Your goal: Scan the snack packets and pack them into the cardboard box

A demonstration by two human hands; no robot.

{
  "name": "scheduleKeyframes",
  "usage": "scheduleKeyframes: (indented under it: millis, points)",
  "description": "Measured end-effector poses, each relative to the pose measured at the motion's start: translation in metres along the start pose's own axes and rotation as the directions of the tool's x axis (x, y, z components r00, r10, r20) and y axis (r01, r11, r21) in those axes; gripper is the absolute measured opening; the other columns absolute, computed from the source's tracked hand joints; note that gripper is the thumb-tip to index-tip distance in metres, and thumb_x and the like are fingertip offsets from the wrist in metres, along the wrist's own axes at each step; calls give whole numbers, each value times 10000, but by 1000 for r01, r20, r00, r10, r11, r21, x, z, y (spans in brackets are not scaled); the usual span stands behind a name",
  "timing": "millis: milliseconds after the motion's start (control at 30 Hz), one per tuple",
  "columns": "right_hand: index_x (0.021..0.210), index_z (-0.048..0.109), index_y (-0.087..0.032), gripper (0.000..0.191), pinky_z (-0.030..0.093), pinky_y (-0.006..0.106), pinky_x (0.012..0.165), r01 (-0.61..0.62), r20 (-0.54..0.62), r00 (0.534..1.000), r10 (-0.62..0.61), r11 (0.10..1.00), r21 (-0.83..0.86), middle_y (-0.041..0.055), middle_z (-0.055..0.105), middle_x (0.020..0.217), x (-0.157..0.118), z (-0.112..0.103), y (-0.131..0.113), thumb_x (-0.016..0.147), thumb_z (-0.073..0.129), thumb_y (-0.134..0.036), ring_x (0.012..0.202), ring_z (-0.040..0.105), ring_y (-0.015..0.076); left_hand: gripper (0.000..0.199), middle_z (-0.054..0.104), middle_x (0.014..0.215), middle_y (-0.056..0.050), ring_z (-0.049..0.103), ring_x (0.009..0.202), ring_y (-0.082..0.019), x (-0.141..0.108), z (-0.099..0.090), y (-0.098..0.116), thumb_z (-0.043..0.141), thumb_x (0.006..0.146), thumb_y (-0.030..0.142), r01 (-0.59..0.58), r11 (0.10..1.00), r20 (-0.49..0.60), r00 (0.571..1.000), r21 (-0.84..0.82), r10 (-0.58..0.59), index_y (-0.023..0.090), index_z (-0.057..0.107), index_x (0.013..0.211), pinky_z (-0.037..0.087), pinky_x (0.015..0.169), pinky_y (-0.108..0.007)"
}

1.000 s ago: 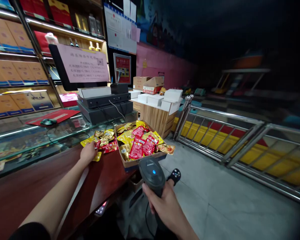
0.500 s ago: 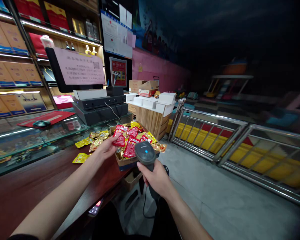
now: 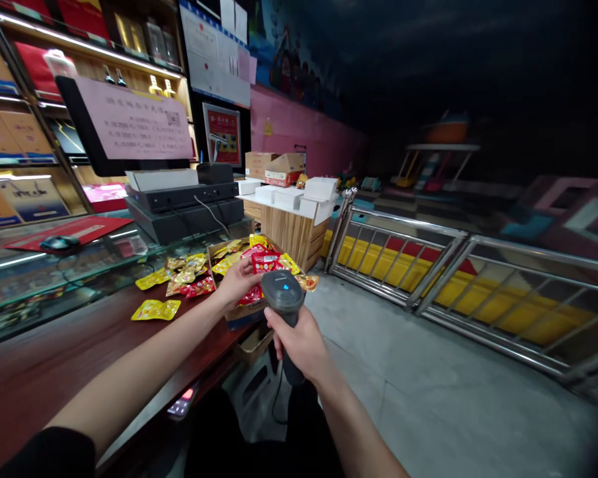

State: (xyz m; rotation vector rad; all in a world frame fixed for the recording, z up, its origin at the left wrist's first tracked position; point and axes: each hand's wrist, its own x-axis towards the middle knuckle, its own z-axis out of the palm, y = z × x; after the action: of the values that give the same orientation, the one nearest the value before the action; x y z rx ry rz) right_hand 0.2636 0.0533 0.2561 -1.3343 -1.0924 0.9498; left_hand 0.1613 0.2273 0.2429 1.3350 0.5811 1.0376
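Note:
My right hand (image 3: pixel 299 338) is wrapped round the grip of a dark barcode scanner (image 3: pixel 282 291), whose head shows a blue light. My left hand (image 3: pixel 238 282) reaches over the cardboard box (image 3: pixel 249 311) of red and yellow snack packets, its fingers bent at a red packet (image 3: pixel 265 261); whether they pinch it is hard to make out. Left of the box, a pile of yellow, gold and red packets (image 3: pixel 187 272) lies at the counter's edge. One yellow packet (image 3: pixel 155 309) lies apart, nearer to me.
A monitor (image 3: pixel 129 126) with a pink sheet stands behind the glass-topped counter, by a mouse (image 3: pixel 60 243). Further back is a wooden cabinet (image 3: pixel 292 229) with white boxes. A metal railing (image 3: pixel 403 229) runs on the right. A phone (image 3: pixel 183 402) lies below the counter edge.
The red packet that was in my left hand is no longer there. A red packet now shows in the pile left of the box. The view has shifted slightly.

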Motion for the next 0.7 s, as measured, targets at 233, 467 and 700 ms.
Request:
scheduleKeyframes:
  millis: [233,467,700]
  points:
    - [884,558,-213,320,379,203,348,-55,-14,998,56,998,4,-94,505,433,-1,2,4,863,691,-503,329,447,100,417,757,963,-49,702,1009,-238,-7,-4,-6,912,561,232,34,999,-23,999,43,-33,178,674,899,524,983,-427]
    - [902,563,-212,322,381,203,345,-46,-25,999,46,999,8,-90,515,442,-2,-4,2,863,692,-504,332,464,107,387,785,1023,-85,706,1073,-278,-5,0,-2,888,574,240,31,995,-29,999,95,-28,185,702,909,541,980,-441]
    - [897,573,-210,320,387,211,357,-29,-38,999,29,1000,-9,-87,516,442,-1,-5,6,878,678,-512,340,469,111,443,797,979,-69,734,950,-249,-7,3,-3,900,569,295,27,996,8,1000,81,-28,179,707,951,560,934,-403]
